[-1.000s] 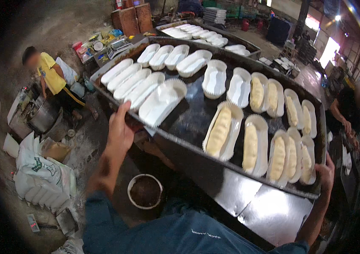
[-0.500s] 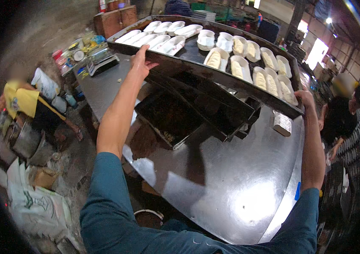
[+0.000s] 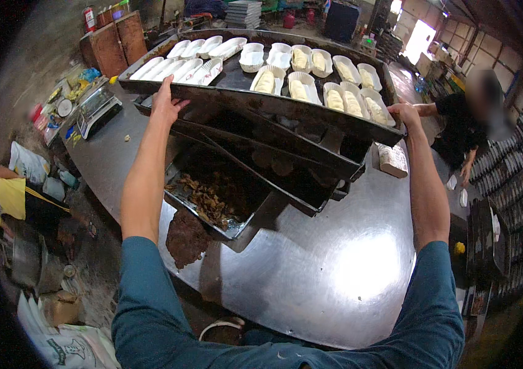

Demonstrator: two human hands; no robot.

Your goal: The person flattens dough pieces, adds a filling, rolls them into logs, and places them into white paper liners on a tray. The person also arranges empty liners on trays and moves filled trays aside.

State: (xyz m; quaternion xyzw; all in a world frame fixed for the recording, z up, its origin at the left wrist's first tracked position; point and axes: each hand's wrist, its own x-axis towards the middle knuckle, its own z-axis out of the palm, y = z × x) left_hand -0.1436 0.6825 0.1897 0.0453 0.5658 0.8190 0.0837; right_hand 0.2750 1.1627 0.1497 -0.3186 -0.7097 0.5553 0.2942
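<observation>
A large black baking tray (image 3: 224,95) spans the far part of the view, held by both my hands. My left hand (image 3: 166,106) grips its near left side, thumb up by the rim and fingers beneath. At the near right corner my right hand (image 3: 406,115) closes round the edge. White paper baking cups (image 3: 252,56) stand in rows in it; those on the left look bare, while those on the right hold pale dough pieces (image 3: 265,82). Directly under it are several dark trays (image 3: 310,147), stacked askew; whether they touch the held tray is hidden.
The stack rests on a shiny metal table (image 3: 310,264). A smaller pan (image 3: 237,230) with brown scraps lies nearer me, beside a brown sheet (image 3: 186,238). A wrapped white bundle (image 3: 393,160) and a scale (image 3: 98,114) flank the stack. One co-worker (image 3: 458,120) stands right, another (image 3: 9,194) left.
The held tray has come down closer to the stack, still in both hands. My view has turned rightward. More of the scraps in the smaller pan shows. The right-hand co-worker's arm now reaches toward the tray.
</observation>
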